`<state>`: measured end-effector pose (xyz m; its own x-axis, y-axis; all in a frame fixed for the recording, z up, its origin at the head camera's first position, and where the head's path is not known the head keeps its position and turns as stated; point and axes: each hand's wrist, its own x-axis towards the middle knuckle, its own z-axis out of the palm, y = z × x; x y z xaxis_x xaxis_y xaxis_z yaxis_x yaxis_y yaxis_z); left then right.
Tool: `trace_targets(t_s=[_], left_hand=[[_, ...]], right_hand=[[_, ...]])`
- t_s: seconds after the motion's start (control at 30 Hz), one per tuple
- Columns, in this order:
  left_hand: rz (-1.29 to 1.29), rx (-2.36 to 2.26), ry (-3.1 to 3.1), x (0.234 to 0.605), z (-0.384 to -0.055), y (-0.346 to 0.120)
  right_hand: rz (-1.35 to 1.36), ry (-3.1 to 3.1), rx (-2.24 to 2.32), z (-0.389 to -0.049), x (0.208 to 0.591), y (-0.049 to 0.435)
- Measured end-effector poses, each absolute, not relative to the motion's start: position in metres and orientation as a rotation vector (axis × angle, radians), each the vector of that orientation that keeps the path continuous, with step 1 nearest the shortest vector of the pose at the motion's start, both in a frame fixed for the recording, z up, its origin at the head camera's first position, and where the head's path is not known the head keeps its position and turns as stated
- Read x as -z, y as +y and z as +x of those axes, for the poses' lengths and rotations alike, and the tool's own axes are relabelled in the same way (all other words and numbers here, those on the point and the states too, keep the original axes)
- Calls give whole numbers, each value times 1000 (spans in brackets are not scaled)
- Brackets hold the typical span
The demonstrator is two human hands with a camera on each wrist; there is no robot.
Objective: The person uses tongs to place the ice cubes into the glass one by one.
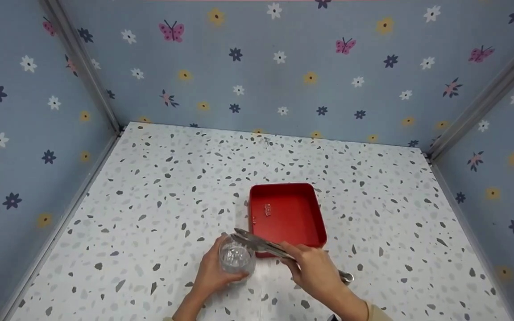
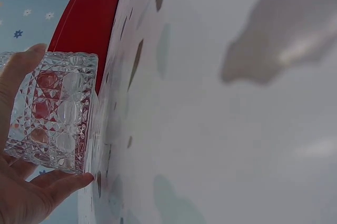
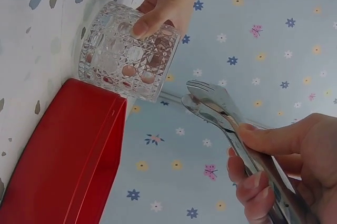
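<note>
My left hand (image 1: 210, 274) holds a clear cut-glass tumbler (image 1: 238, 261) around its side, thumb and fingers on opposite sides. In the left wrist view the tumbler's patterned wall (image 2: 63, 111) stands close to the tabletop. In the right wrist view, metal serving tongs (image 3: 237, 134), with one fork-shaped end and one spoon-shaped end, are gripped by my right hand (image 3: 295, 171). Their tips are slightly apart, and I see nothing between them. From the head view, the tips lie over the tumbler's rim. A red tray (image 1: 317, 214) holds a few small clear pieces (image 1: 267, 210) near its left side.
The white speckled table (image 1: 185, 178) extends around the tray. Blue flowered panels (image 1: 279, 80) enclose its back and sides. A small dark object (image 1: 333, 317) shows at the bottom edge, too cut off to identify.
</note>
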<state>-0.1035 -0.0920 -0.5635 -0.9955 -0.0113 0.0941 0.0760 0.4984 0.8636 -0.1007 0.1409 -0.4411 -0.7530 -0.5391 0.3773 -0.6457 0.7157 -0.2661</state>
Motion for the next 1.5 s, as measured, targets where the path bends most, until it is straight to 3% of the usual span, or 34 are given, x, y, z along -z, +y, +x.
trace_targets(t_s=[0.87,1.5], left_hand=[[-99,1539,-2590,566,-104,-92],[-88,1508,-2625,564,-104,-92]], right_hand=[[945,-2665,-588,-103,440,142],[792,-2722,-461,-121,436,157]])
